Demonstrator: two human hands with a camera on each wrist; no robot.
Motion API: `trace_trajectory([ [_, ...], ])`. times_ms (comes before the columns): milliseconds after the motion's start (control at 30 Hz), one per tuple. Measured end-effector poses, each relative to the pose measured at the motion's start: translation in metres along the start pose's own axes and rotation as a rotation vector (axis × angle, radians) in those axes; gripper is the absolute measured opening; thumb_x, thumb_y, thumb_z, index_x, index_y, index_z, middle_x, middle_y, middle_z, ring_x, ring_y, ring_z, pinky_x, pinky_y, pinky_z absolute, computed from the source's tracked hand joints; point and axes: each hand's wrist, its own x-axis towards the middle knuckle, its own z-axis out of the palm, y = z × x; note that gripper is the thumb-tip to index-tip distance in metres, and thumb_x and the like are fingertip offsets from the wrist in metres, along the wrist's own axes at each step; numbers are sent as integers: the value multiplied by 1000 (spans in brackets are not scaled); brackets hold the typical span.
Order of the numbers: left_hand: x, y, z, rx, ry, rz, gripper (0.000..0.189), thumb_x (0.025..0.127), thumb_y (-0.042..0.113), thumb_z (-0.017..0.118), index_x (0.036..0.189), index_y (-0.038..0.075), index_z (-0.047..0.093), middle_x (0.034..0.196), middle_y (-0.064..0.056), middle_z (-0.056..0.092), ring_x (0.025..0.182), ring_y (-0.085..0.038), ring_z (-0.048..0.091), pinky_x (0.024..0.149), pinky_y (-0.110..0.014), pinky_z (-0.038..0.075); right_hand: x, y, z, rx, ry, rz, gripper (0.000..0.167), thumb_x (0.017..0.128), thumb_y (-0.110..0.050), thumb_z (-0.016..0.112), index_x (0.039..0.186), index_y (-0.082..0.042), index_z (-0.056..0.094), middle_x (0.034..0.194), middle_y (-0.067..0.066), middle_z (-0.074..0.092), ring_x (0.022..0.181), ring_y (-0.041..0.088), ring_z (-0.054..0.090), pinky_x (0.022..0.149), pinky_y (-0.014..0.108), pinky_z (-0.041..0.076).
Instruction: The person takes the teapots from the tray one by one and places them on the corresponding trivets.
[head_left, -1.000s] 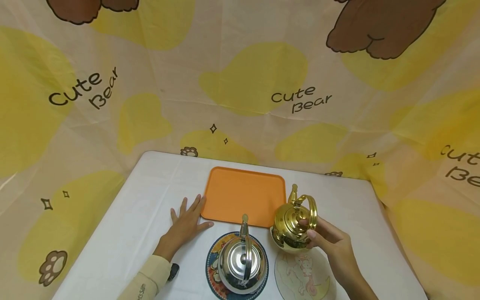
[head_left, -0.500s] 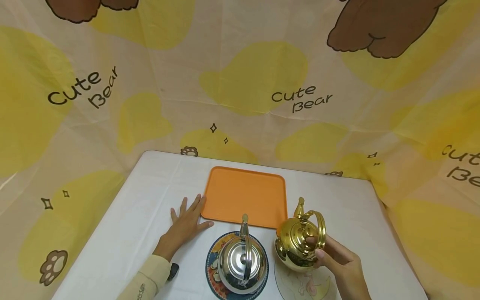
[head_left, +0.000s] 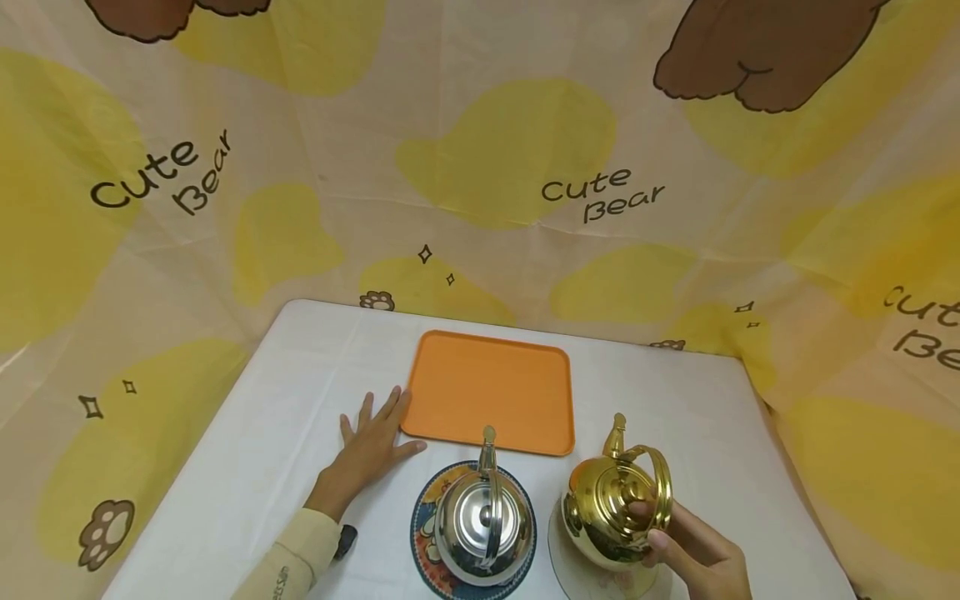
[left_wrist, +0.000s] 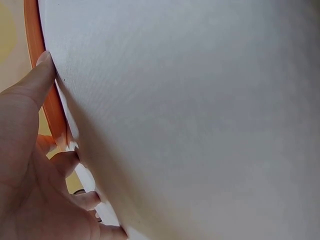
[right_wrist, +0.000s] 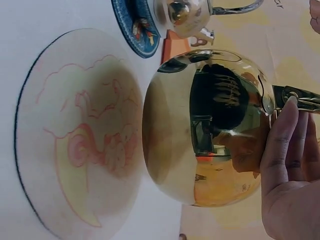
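My right hand (head_left: 701,550) grips the handle of a shiny gold teapot (head_left: 603,508), its spout pointing away from me. In the right wrist view the gold pot (right_wrist: 215,165) hangs close over a pale round mat (right_wrist: 70,125) printed with a pink cartoon figure and a yellow crescent. My left hand (head_left: 367,454) lies with spread fingers on the white table, fingertips at the left edge of an orange tray (head_left: 491,392). In the left wrist view the thumb (left_wrist: 42,75) is against the tray's orange rim (left_wrist: 35,30). A silver teapot (head_left: 468,533) stands on a colourful round mat (head_left: 423,554).
A white cloth covers the table (head_left: 322,358). Behind it hangs a yellow and beige curtain (head_left: 480,183) with bear prints and lettering. The silver teapot's mat lies just left of the pale mat, and the tray sits beyond both.
My right hand has carried the gold teapot back toward me and to the right, from the tray's near right corner to over the pale mat. The left hand has stayed in place.
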Motion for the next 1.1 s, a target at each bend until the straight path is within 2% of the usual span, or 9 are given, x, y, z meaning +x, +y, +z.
trace_trajectory([
  [300,0,-1,0,15,-5,-5,96,98,53,71,170,11,23,176,-17,17,159,-58,1,114,-88,-4,-15,0,-3,-147,96,149,36,102,13,57,138,18,58,118,4,80,95,14,75,68,38,65],
  [533,-1,-1,0,23,8,1,96,98,54,71,169,11,25,176,-17,20,158,-59,4,113,-88,-2,-20,3,-9,-229,72,216,34,105,7,56,137,17,58,119,-5,79,95,13,74,70,39,65],
  [667,-1,-1,2,28,14,9,96,97,53,72,169,11,25,176,-18,20,158,-60,5,113,-89,-1,-24,8,-11,-228,65,203,34,104,9,56,138,18,57,119,-7,78,97,10,73,70,37,64],
  [900,0,0,3,24,16,13,96,97,53,72,170,11,24,176,-17,20,158,-60,5,113,-89,0,-31,19,-15,-153,57,93,38,102,17,52,140,18,54,123,-3,78,98,10,73,69,32,63],
  [1000,1,0,3,26,15,14,96,97,53,72,170,11,24,176,-18,20,158,-60,5,113,-89,0,-32,19,-15,-165,54,90,37,102,17,52,138,18,55,122,-3,78,96,9,73,68,32,63],
  [1100,2,0,2,26,3,5,97,98,53,71,170,12,22,176,-17,18,158,-60,4,113,-89,-2,-31,16,-13,-212,70,141,33,104,12,54,136,17,58,119,-4,79,93,12,74,69,33,63],
])
